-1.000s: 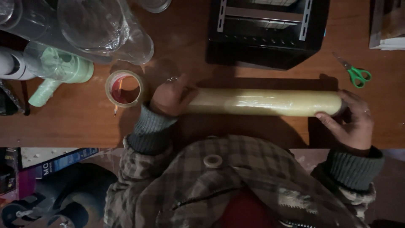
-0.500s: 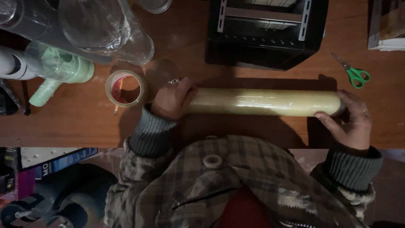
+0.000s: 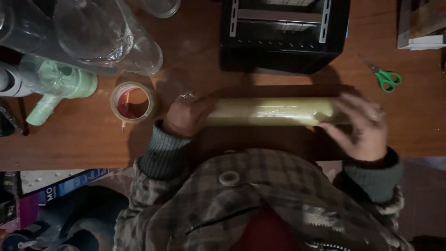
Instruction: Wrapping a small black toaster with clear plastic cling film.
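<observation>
We've got one long roll of clear wrap [image 3: 272, 111], yellowish & glossy, lying sideways on the wooden table [image 3: 83, 139] right in front of us. Our left hand [image 3: 186, 116] is clenched around its left end; right hand [image 3: 364, 123] lies over the right end w/ fingers spread, gripping it. Nearby: 1 tape roll [image 3: 133, 102], 1 pair of green-handled scissors [image 3: 383, 74], 1 black box [image 3: 283, 35].
</observation>
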